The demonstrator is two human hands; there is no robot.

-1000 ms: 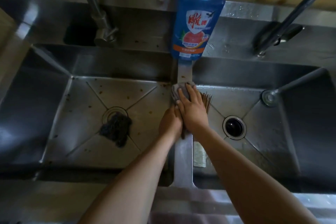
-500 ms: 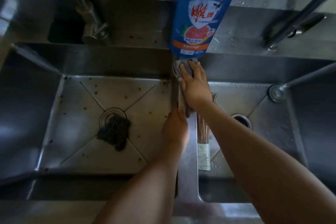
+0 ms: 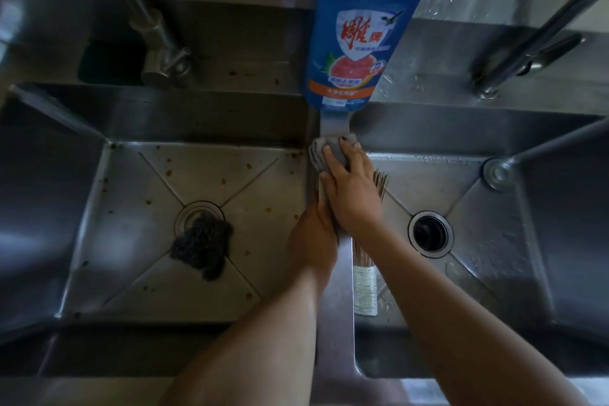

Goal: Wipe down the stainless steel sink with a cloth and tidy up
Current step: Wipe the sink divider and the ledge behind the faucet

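Observation:
The stainless steel double sink has a narrow divider (image 3: pixel 334 323) between its two basins. On the far part of that divider lies a grey cloth (image 3: pixel 329 152), a short way in front of the blue bottle. My right hand (image 3: pixel 352 194) presses the cloth flat against the divider, fingers stretched over it. Just behind it, my left hand (image 3: pixel 313 237) rests against the divider's left edge; its fingers are hidden under my right wrist. Brown specks dot the left basin floor (image 3: pixel 131 208).
A blue dish-soap bottle (image 3: pixel 359 30) stands on the back ledge at the divider's end. A dark steel-wool scourer (image 3: pixel 201 245) lies by the left drain. A bundled stick brush (image 3: pixel 364 287) lies in the right basin near its drain (image 3: pixel 430 234). Faucets (image 3: pixel 158 43) (image 3: pixel 527 49) rise behind each basin.
My right hand slid the cloth along the divider up to the bottle's base, then back a little toward me. My left hand stayed on the divider.

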